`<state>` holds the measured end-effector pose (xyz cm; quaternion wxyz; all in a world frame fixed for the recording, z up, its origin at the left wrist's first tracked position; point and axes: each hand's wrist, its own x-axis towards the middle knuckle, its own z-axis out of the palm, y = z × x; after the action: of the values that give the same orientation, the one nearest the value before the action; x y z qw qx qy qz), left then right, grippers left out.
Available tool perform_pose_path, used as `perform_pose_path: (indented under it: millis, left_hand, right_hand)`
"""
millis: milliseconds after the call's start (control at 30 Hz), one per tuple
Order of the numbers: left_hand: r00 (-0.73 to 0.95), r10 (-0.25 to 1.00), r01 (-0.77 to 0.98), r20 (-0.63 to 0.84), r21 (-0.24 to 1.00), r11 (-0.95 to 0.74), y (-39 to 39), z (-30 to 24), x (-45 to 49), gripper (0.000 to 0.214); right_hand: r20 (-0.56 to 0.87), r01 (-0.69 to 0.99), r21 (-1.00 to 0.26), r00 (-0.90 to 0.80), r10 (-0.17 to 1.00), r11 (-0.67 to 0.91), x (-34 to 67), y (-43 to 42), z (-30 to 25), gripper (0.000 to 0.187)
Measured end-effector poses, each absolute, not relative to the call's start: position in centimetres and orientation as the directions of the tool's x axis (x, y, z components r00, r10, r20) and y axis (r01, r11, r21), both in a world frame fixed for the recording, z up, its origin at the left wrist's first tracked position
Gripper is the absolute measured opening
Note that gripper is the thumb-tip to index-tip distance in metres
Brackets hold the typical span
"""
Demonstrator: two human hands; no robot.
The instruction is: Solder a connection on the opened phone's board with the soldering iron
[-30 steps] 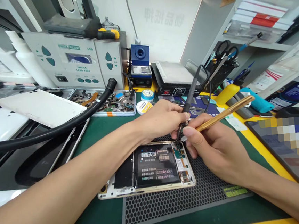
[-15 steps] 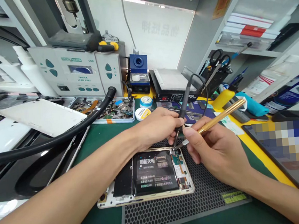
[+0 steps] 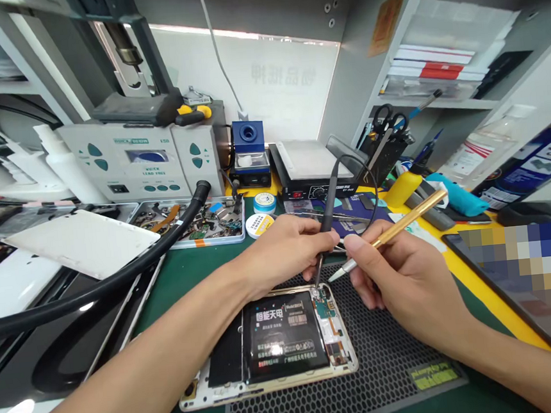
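Note:
An opened phone [image 3: 333,339] lies on a black honeycomb mat [image 3: 293,410], its battery [image 3: 287,334] and a small green circuit board [image 3: 325,307] exposed. My left hand [image 3: 291,247] is closed around a black soldering iron [image 3: 330,211], whose tip points down at the board's upper end. Whether that tip touches the board I cannot tell. In my right hand [image 3: 396,266] is a thin pen-like tool with a gold handle [image 3: 409,219] and a pale pointed end, held just beyond the phone's upper right corner.
Behind stand a hot air station [image 3: 143,160], a blue soldering iron stand [image 3: 250,147] and a heating plate [image 3: 320,170]. A tray of loose parts [image 3: 205,238] sits left of two small round tins. A thick black hose [image 3: 116,265] crosses the left side; a dark screen [image 3: 529,293] lies right.
The pale end of the gold-handled tool has drawn back from the board to outside the phone's corner. The iron stays over the board. The whole view has shifted a little.

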<state>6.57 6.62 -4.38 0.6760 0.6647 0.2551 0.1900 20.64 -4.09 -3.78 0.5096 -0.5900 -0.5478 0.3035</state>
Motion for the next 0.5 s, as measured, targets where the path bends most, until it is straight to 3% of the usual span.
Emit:
perform_pose_path:
  millis: [500]
  left_hand:
    - [0.76,0.641,0.108,-0.105,0.994,0.035,6.4,-3.0,5.7,0.018]
  right_hand:
    - [0.022,0.206,-0.978,0.178,0.984,-0.016,21.7,-4.9,-4.2,0.036]
